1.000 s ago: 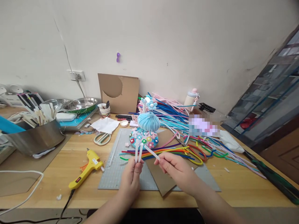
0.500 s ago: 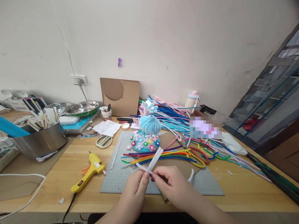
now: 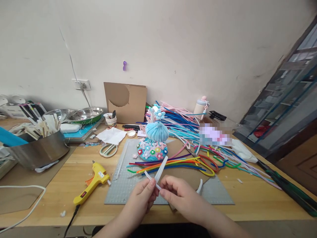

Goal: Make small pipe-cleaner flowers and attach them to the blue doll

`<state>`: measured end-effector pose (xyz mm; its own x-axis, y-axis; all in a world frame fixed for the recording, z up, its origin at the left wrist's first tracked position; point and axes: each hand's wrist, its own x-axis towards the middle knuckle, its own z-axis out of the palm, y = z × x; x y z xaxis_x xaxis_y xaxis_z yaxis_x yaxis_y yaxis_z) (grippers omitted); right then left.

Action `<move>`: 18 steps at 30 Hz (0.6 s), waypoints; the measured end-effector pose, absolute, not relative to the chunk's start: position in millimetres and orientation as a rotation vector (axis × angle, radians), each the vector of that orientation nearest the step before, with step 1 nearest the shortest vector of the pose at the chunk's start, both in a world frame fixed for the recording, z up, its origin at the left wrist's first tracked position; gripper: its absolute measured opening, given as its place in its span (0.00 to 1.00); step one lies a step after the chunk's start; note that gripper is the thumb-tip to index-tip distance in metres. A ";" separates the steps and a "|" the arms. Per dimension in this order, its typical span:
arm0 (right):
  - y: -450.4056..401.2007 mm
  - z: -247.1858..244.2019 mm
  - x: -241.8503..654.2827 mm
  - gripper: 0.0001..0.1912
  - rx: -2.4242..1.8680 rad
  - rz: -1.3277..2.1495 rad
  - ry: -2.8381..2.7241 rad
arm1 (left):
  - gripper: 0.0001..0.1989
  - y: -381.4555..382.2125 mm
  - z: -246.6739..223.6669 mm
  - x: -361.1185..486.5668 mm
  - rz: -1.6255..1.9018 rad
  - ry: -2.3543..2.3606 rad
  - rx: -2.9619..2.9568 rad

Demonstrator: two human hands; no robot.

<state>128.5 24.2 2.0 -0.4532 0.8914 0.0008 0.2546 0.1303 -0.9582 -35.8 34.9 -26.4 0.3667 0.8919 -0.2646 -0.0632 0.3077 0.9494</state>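
Several white pipe cleaners (image 3: 161, 168) stand bundled and slanting up from my fingers, with another white length crossing them near the base. My left hand (image 3: 143, 193) pinches the bundle at the crossing between thumb and fingers. From the other side, my right hand (image 3: 180, 193) grips the crossing piece's end with thumb and forefinger. Just beyond my hands lie coloured pipe cleaners (image 3: 170, 162) on the grey cutting mat (image 3: 119, 191). Behind them stands a blue fuzzy craft piece (image 3: 157, 132) with small flowers around its base. A short white piece (image 3: 199, 186) lies right of my right hand.
A yellow hot glue gun (image 3: 92, 183) lies to the left, with scissors (image 3: 108, 150) behind it. At far left stands a metal pot (image 3: 39, 152) of sticks. Loose pipe cleaners (image 3: 183, 115) are heaped at the back beside cardboard (image 3: 136, 102).
The white bundle has come closer together and leans slightly. My right fingers have shifted a little on the crossing piece, and the whole view has moved slightly.
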 end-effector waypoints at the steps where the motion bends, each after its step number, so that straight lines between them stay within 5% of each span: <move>1: 23.8 0.0 126.9 0.14 -1.074 1.374 -1.731 | 0.25 34.2 -26.8 -37.1 0.818 1.015 1.166; 7: 27.6 -7.2 120.3 0.23 -1.030 1.496 -1.370 | 0.20 26.1 -21.0 -43.0 0.824 1.049 1.651; 18: 29.6 -14.4 117.1 0.22 -1.025 1.560 -1.334 | 0.21 25.7 -21.7 -38.0 0.794 0.938 1.533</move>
